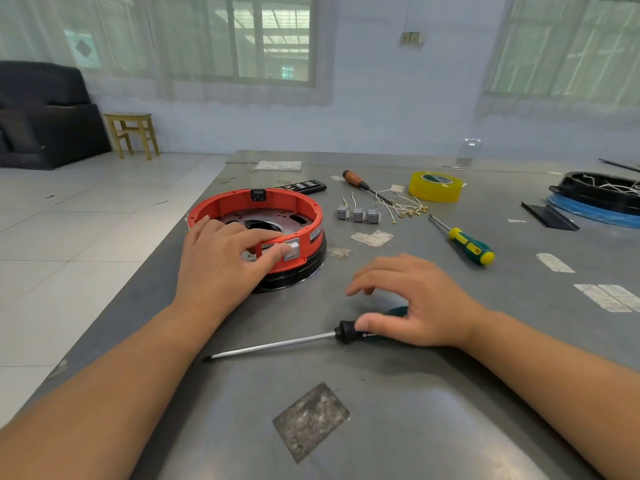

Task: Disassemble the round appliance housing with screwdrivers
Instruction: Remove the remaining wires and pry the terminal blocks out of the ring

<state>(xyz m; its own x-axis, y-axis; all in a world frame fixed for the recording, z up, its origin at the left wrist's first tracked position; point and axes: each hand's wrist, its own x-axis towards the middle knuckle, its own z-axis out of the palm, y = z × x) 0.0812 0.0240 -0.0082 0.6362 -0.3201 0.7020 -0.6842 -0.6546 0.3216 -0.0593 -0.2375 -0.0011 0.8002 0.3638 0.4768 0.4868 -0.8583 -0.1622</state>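
1. While the grey table (398, 427) carried everything, the round housing (221, 206), an orange ring seated on a black base, sat toward its left edge and served as the landmark for the rest.
2. Over the housing's near rim lay the left hand (221, 265), fingers mostly straight, thumb and forefinger pressing a white switch (292, 247) set in the rim, likely steadying the ring or working that switch loose.
3. Just right of the housing and nearer the person, the right hand (415, 303) hovered with fingers loosely spread and gripping nothing, its thumb touching the handle of a long screwdriver (277, 346) lying flat on the table, seemingly about to lift it or just letting go.
4. Well to the right of the housing stood a yellow tape roll (435, 186), with a green-and-yellow screwdriver (471, 249) nearer the person.
5. Beyond the housing lay a wooden-handled tool (356, 181).
6. Between the housing and the tape roll sat three small grey switches (358, 214) with loose wires (408, 207), apparently parts already removed; none blocked either hand.
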